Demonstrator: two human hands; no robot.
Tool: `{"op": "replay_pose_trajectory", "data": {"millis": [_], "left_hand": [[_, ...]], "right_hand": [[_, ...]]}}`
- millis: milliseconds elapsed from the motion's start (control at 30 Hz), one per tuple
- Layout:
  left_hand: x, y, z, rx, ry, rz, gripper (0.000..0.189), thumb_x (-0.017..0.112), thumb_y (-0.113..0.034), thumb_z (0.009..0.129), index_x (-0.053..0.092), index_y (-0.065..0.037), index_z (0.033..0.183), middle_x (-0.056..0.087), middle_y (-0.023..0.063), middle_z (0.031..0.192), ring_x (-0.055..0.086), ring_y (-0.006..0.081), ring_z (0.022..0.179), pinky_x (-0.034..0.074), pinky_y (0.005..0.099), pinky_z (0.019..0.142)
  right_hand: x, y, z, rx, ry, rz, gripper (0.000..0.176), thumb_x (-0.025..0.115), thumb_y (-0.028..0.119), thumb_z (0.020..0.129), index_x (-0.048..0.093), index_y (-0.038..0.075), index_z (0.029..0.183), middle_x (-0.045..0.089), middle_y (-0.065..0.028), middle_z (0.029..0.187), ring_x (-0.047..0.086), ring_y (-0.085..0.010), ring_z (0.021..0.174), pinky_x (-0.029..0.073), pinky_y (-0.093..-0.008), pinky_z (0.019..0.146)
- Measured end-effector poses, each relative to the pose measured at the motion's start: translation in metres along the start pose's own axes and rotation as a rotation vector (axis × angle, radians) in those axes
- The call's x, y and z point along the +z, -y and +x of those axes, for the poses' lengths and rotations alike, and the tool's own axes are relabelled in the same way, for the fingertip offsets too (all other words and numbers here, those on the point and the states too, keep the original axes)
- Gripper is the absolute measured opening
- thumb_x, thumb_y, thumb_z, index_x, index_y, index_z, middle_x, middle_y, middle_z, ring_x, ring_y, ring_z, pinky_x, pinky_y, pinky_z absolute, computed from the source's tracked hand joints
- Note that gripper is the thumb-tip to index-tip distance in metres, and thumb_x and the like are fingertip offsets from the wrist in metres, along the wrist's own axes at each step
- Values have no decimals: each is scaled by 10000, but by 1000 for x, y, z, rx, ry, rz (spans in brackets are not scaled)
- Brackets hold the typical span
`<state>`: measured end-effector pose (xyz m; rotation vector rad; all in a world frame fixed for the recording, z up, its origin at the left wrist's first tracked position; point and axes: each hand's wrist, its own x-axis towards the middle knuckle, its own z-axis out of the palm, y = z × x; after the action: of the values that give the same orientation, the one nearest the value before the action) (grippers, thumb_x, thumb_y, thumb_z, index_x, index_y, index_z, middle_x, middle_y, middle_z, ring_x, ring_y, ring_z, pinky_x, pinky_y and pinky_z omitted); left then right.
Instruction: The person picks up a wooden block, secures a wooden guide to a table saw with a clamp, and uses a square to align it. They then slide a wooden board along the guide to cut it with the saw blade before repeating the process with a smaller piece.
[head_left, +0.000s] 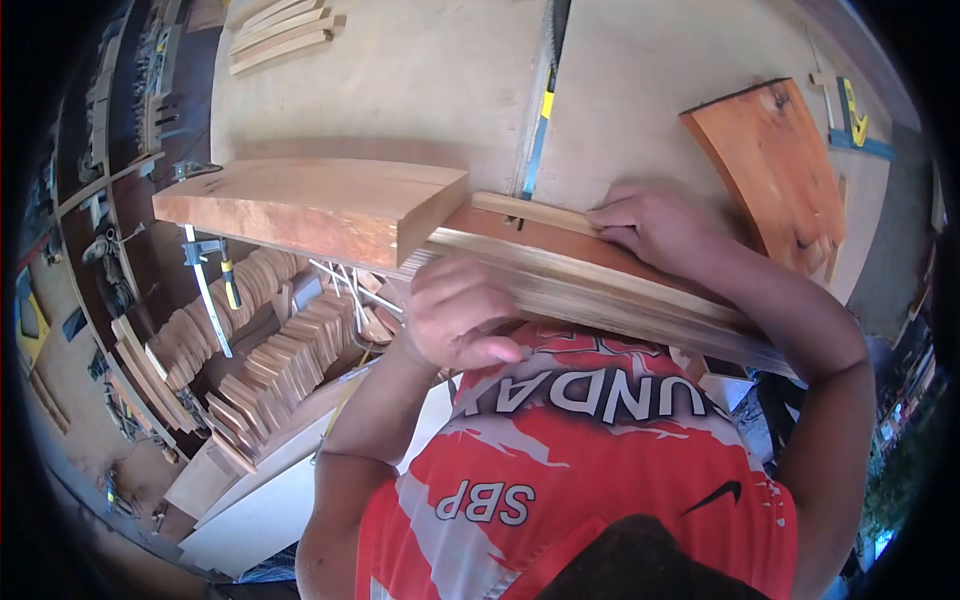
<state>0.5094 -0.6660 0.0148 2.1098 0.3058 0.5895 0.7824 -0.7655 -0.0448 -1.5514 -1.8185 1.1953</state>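
My left hand (462, 312) is at the bench's front edge, below the corner of a thick wooden board (290, 225). Its fingers are curled and its thumb points right; whatever they hold, if anything, is hidden. Fingers and thumb of my right hand (640, 222) pinch the right end of a thin wooden strip (535, 212). That strip lies along the back of a brown surface with a small dark slot, behind a layered wooden edge (600, 280). Just behind the strip is the end of a blue and yellow tool (537, 145).
On the bench top (400, 90), a curved reddish board (775, 165) lies at the right, beside a blue and yellow square (860, 145). Thin strips (285, 35) lie at the back left. A clamp (208, 285) hangs at the left, above stacked wood pieces (290, 350).
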Motion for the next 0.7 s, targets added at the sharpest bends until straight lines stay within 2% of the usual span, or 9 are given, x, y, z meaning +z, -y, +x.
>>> {"op": "replay_pose_trajectory", "data": {"millis": [33, 100, 233, 333, 400, 467, 533, 600, 700], "left_hand": [[-1, 1, 1, -4, 1, -4, 561, 621, -604, 866, 655, -60, 735, 623, 57, 670, 584, 209, 559, 434, 317, 490], [-5, 2, 1, -6, 50, -71, 559, 625, -599, 866, 658, -55, 741, 625, 59, 674, 583, 213, 555, 436, 320, 491], [-6, 3, 3, -3, 50, -118, 568, 619, -603, 868, 656, -51, 740, 628, 61, 678, 590, 216, 561, 440, 320, 493], [-5, 2, 4, -8, 51, -118, 563, 621, -596, 870, 656, -50, 740, 632, 65, 682, 601, 222, 569, 449, 323, 501], [-3, 4, 6, 20, 15, -119, 533, 638, -557, 880, 653, -46, 732, 638, 72, 683, 611, 226, 576, 460, 327, 513], [0, 3, 3, 0, 14, -111, 505, 650, -520, 888, 649, -41, 726, 642, 77, 688, 612, 226, 577, 462, 330, 516], [0, -2, 3, -53, 17, -50, 379, 694, -358, 889, 638, -28, 712, 645, 91, 693, 618, 227, 596, 467, 332, 541], [3, -8, 8, -115, 8, -35, 327, 706, -301, 871, 638, -23, 714, 641, 93, 693, 621, 229, 608, 471, 335, 557], [9, -23, 21, -262, -18, 40, 178, 713, -156, 834, 642, -13, 755, 648, 104, 739, 632, 257, 687, 489, 353, 639]], "right_hand": [[3, 0, 7, 4, 3, 3, 169, 709, 77, 816, 710, 18, 975, 655, -143, 850, 640, -318, 829, 505, -396, 720], [6, 2, 18, 23, 59, 25, 124, 646, 163, 849, 670, 52, 798, 611, -128, 810, 619, -327, 832, 491, -424, 719], [5, 6, 20, 33, 48, 6, 138, 648, 158, 835, 656, 43, 760, 596, -138, 792, 610, -333, 799, 483, -434, 701], [-3, 11, 17, 63, 85, -52, 111, 661, 172, 851, 688, 65, 852, 637, -128, 869, 622, -327, 875, 501, -428, 752], [-20, 20, 4, -3, -138, -203, 212, 689, 228, 863, 696, 75, 1010, 669, -133, 1006, 617, -336, 1002, 508, -422, 864], [-54, -10, -30, 184, -453, -243, 377, 726, 300, 849, 667, 51, 1126, 663, -150, 1134, 591, -349, 1115, 477, -427, 981], [-112, -31, -64, 210, -708, -656, 500, 752, 331, 822, 624, 32, 1202, 630, -174, 1202, 582, -355, 1141, 462, -427, 1010], [-130, -55, -110, 592, -635, -920, 658, 777, 373, 792, 549, 45, 1315, 585, -182, 1275, 563, -354, 1168, 465, -433, 1002], [-124, -89, -143, 621, -603, -788, 814, 809, 424, 742, 478, 56, 1389, 558, -195, 1293, 546, -366, 1174, 469, -438, 993]]}}
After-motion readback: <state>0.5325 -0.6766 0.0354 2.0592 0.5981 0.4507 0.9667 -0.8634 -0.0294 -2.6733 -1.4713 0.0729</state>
